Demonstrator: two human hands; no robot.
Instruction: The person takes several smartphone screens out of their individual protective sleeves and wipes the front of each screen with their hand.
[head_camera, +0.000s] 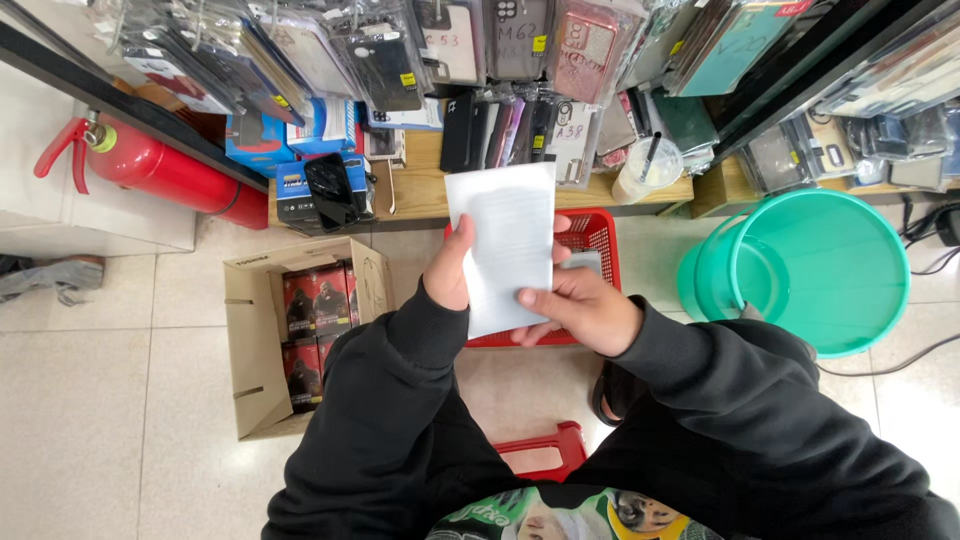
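Both hands hold a white paper sheet (505, 240) up over the floor: the left hand (448, 272) has its grip closed on the sheet's left edge, thumb on the front, and the right hand (580, 305) pinches its lower right corner. Just behind the sheet a red basket (595, 235) stands on the tiled floor (90, 400), with an open cardboard box (262, 340) of red packs to its left and a teal bucket (815, 270) to its right. Farther off, a red fire extinguisher (160, 165) lies by the wall, and phone cases (470, 50) hang over a low wooden shelf (425, 195).
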